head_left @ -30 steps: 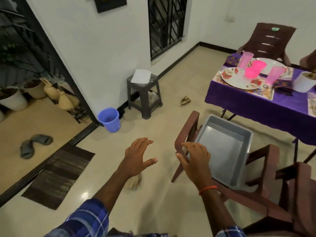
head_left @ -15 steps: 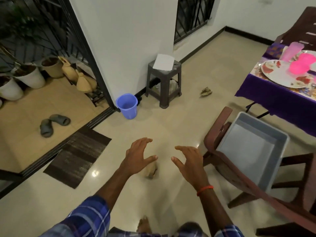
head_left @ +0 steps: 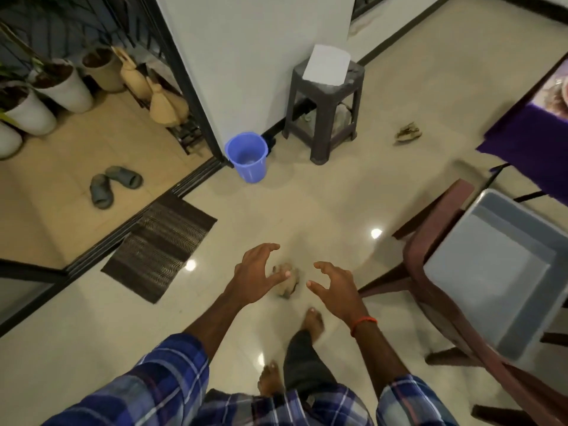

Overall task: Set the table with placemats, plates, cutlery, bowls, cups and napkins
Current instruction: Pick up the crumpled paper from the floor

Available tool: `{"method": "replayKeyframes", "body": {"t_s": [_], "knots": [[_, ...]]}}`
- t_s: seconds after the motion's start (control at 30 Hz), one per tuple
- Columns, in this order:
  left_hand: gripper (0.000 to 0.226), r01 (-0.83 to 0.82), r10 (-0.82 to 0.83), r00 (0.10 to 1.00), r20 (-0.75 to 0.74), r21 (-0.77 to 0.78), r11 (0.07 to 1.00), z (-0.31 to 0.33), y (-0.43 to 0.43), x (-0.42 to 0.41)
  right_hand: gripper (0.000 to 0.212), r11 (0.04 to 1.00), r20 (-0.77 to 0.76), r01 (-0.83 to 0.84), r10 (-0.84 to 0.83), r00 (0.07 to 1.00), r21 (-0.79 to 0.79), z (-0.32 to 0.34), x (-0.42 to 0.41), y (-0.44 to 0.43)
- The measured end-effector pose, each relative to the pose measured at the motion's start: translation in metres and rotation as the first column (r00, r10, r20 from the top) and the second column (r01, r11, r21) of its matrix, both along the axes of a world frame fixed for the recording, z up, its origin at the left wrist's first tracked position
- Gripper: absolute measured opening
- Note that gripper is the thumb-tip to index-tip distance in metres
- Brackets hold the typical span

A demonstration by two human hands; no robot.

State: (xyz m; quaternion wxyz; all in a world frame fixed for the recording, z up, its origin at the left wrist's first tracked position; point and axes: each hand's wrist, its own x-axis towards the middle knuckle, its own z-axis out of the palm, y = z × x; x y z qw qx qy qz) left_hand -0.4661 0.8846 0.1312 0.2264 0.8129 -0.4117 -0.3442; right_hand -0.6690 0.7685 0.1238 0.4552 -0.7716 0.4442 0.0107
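We see the left hand and the right hand held out over the glossy cream tiled floor, apart from each other, fingers spread and loosely curved. Grip released on both, nothing held. An orange thread band circles the right wrist. Between the hands, down on the floor, lies a small crumpled tan scrap. At right, a grey rectangular plastic tub sits on the seat of a brown plastic chair. The purple-clothed surface shows only at the upper right edge, well apart from both hands. On it we make out what may be a patterned placemat, too blurred to confirm. By the wall stand a blue plastic bucket and a dark plastic stool with a white sheet of paper on top.
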Motion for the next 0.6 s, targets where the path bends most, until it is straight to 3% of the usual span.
{"method": "replayKeyframes", "body": {"t_s": [0.33, 0.6], "knots": [[0.07, -0.137, 0.161, 0.981, -0.104, 0.207, 0.969, -0.068, -0.038, 0.03, 0.049, 0.938, -0.012, 0.164, -0.169, 0.986, 0.306, -0.074, 0.05, -0.045], [0.066, -0.187, 0.257, 0.948, -0.186, 0.325, 0.927, -0.164, -0.064, 0.044, 0.045, 0.774, -0.163, 0.413, -0.384, 0.909, 0.48, -0.164, 0.054, -0.071]]}}
